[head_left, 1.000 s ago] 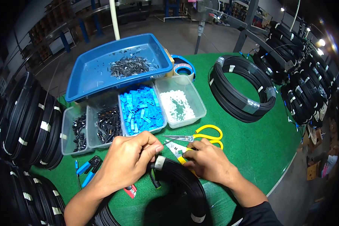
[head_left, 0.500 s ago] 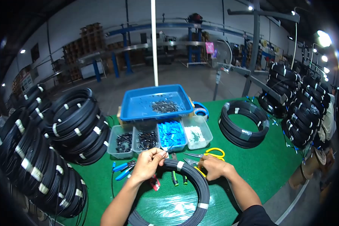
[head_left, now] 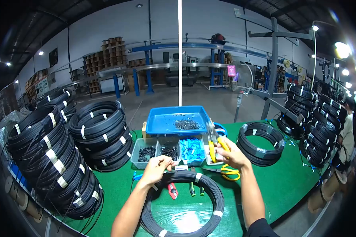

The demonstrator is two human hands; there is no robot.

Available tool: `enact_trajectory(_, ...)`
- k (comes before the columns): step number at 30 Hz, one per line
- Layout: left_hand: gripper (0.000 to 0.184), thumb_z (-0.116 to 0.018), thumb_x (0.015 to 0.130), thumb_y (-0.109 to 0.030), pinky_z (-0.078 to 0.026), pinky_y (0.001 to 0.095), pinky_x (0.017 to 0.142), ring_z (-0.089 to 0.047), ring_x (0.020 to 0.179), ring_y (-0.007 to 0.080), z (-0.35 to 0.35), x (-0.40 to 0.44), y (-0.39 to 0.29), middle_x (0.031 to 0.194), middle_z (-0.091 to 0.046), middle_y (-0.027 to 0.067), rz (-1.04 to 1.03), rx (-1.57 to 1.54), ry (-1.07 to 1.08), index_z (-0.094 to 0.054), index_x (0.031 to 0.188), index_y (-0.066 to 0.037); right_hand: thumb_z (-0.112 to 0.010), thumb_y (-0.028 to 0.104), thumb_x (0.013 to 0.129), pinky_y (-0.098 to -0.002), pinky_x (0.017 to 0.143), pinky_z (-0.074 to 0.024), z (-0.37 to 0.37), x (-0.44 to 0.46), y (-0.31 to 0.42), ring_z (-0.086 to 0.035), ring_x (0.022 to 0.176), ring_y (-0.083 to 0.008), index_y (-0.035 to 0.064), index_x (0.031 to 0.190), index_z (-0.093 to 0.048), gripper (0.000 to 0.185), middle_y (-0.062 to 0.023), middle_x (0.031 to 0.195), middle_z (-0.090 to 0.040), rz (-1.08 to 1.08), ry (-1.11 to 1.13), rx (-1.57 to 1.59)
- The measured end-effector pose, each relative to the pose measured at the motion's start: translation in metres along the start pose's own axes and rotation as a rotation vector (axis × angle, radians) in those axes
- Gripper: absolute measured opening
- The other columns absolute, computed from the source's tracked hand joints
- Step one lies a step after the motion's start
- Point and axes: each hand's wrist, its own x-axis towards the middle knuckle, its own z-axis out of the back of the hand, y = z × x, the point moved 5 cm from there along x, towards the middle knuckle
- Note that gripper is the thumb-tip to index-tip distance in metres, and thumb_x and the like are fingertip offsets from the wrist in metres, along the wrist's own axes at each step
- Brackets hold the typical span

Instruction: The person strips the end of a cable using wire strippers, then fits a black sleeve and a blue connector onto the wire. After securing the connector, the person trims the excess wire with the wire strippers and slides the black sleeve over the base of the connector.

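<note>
My left hand point(head_left: 158, 170) is closed in a pinch at the upper left of a black cable coil point(head_left: 221, 199), apparently on the cable's end, which is mostly hidden by the fingers. My right hand point(head_left: 234, 155) grips yellow-handled pliers point(head_left: 211, 149), raised upright with their blurred metal jaws pointing up in front of the bins. White tape bands the coil, which lies on clear film. Yellow-handled scissors point(head_left: 230, 172) lie below my right hand. Inside the coil are a red tool point(head_left: 172, 190) and green-and-black handles point(head_left: 192, 189).
Clear bins hold black parts point(head_left: 147, 153), blue parts point(head_left: 192, 149) and white parts. Behind them stands a blue tray point(head_left: 156, 127) with dark bits. Stacked cable coils point(head_left: 53, 158) rise at left; another coil point(head_left: 261, 144) lies at right on the green tabletop point(head_left: 265, 185).
My right hand has lifted the yellow-handled pliers off the table, up towards the bins. My left hand stays pinched near the coil's top. The camera view has tilted upward.
</note>
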Motion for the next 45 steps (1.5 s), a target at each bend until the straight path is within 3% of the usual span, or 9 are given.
enact_trajectory(2, 0.026, -0.055, 0.104, -0.020, -0.050, 0.0257, 0.079, -0.062, 0.080, 0.0103, -0.005, 0.001, 0.005, 0.079, -0.064, 0.0031, 0.006, 0.021, 0.007, -0.065, 0.092, 0.001, -0.067, 0.037, 0.094, -0.0609, 0.093, -0.0546, -0.015, 0.024, -0.010, -0.056, 0.124, -0.0346, 0.0055, 0.132, -0.043, 0.055, -0.0152, 0.130, -0.054, 0.072, 0.099, 0.170)
enact_trajectory(5, 0.024, -0.057, 0.103, -0.022, -0.046, 0.0228, 0.065, -0.055, 0.068, 0.0072, -0.008, -0.006, 0.009, 0.074, -0.057, -0.0013, 0.074, -0.078, 0.043, -0.063, 0.095, 0.000, -0.060, 0.045, 0.097, -0.0658, 0.094, -0.0514, -0.022, 0.036, -0.035, -0.054, 0.125, -0.0389, 0.0070, 0.133, -0.045, 0.054, -0.0223, 0.138, -0.050, 0.079, 0.175, 0.407)
enact_trajectory(14, 0.026, -0.060, 0.102, -0.030, -0.043, 0.0207, 0.060, -0.051, 0.065, 0.0042, -0.015, 0.010, 0.000, 0.074, -0.059, -0.0023, 0.078, 0.028, 0.082, -0.063, 0.099, -0.004, -0.052, 0.044, 0.102, -0.0529, 0.091, -0.0560, -0.018, 0.022, -0.025, -0.061, 0.119, -0.0351, 0.0091, 0.116, -0.049, 0.038, -0.0226, 0.138, -0.052, -0.066, 0.265, 0.169)
enact_trajectory(16, 0.029, -0.058, 0.103, -0.031, -0.044, 0.0215, 0.060, -0.051, 0.064, 0.0040, -0.015, 0.018, -0.001, 0.072, -0.058, -0.0027, 0.075, 0.111, 0.097, -0.064, 0.093, -0.004, -0.051, 0.047, 0.102, -0.0425, 0.086, -0.0581, -0.013, 0.022, -0.025, -0.063, 0.115, -0.0274, 0.0077, 0.111, -0.047, 0.040, -0.0190, 0.133, -0.055, -0.045, 0.212, 0.122)
enact_trajectory(21, 0.034, -0.052, 0.105, -0.028, -0.046, 0.0251, 0.059, -0.061, 0.068, 0.0069, -0.026, 0.018, -0.008, 0.067, -0.055, -0.0014, 0.036, 0.395, 0.104, -0.059, 0.084, -0.002, -0.054, 0.034, 0.103, -0.0416, 0.087, -0.0559, -0.009, 0.019, -0.028, -0.064, 0.111, -0.0260, 0.0070, 0.112, -0.047, 0.029, -0.0165, 0.123, -0.059, -0.110, 0.160, 0.139)
enact_trajectory(24, 0.035, -0.052, 0.106, -0.027, -0.048, 0.0266, 0.058, -0.064, 0.067, 0.0080, -0.030, 0.010, -0.020, 0.065, -0.054, -0.0008, 0.077, 0.270, 0.090, -0.058, 0.083, -0.001, -0.056, 0.036, 0.101, -0.0413, 0.084, -0.0570, -0.010, 0.020, -0.027, -0.065, 0.108, -0.0253, 0.0071, 0.113, -0.047, 0.032, -0.0164, 0.120, -0.060, -0.105, 0.161, 0.064)
enact_trajectory(25, 0.034, -0.056, 0.104, -0.030, -0.047, 0.0269, 0.055, -0.061, 0.056, 0.0097, -0.029, 0.009, -0.014, 0.064, -0.060, 0.0027, 0.015, 0.220, 0.072, -0.062, 0.087, -0.001, -0.056, 0.036, 0.101, -0.0413, 0.084, -0.0570, -0.010, 0.021, -0.027, -0.065, 0.108, -0.0253, 0.0071, 0.113, -0.047, 0.032, -0.0164, 0.120, -0.060, -0.105, 0.160, 0.066)
enact_trajectory(32, 0.027, -0.063, 0.100, -0.025, -0.043, 0.0228, 0.047, -0.052, 0.051, 0.0036, -0.025, 0.007, -0.005, 0.061, -0.058, -0.0008, -0.011, -0.029, -0.093, -0.062, 0.088, -0.001, -0.058, 0.043, 0.098, -0.0404, 0.084, -0.0558, -0.017, 0.020, -0.032, -0.066, 0.103, -0.0274, 0.0077, 0.113, -0.048, 0.040, -0.0205, 0.120, -0.060, -0.194, 0.144, -0.077)
enact_trajectory(45, 0.026, -0.063, 0.100, -0.022, -0.031, 0.0216, 0.042, -0.042, 0.047, 0.0009, -0.029, 0.004, -0.012, 0.057, -0.053, -0.0043, -0.081, 0.136, -0.144, -0.062, 0.082, -0.003, -0.055, 0.045, 0.098, -0.0392, 0.083, -0.0555, -0.019, 0.023, -0.038, -0.066, 0.102, -0.0258, 0.0071, 0.110, -0.051, 0.040, -0.0177, 0.117, -0.063, -0.206, 0.117, -0.212)
